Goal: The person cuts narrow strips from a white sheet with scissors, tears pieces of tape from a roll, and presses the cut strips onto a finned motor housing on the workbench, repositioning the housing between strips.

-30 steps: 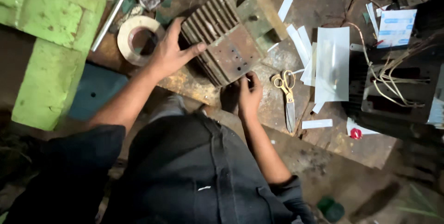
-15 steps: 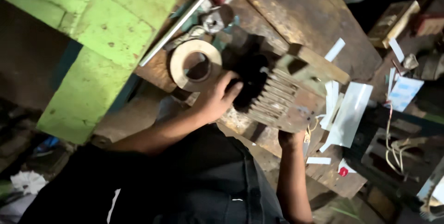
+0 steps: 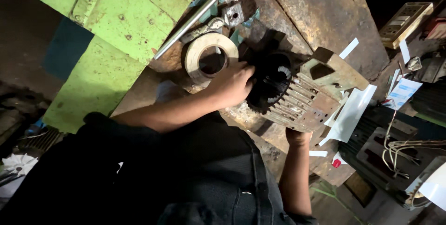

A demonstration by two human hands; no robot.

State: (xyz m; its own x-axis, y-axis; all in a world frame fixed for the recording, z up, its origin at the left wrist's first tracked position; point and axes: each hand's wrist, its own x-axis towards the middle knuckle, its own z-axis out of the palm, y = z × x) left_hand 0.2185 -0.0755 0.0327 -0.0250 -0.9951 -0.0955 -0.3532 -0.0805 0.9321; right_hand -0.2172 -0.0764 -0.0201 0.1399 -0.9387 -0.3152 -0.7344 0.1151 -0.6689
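Centrally, one finned electric motor housing [image 3: 297,97] lies on its side on a worn, rusty workbench [image 3: 320,16], its dark open bore facing the person. Two bare hands hold it: the left hand [image 3: 231,84] presses spread fingers against the bore's rim, and the right hand [image 3: 298,136] cups the underside, its fingers hidden. One tape roll [image 3: 210,58] and one steel rod [image 3: 193,18] lie just beside. Several white paper strips [image 3: 349,114] scatter to the right. Surroundings are dim; green painted metal [image 3: 116,34] stands at left.
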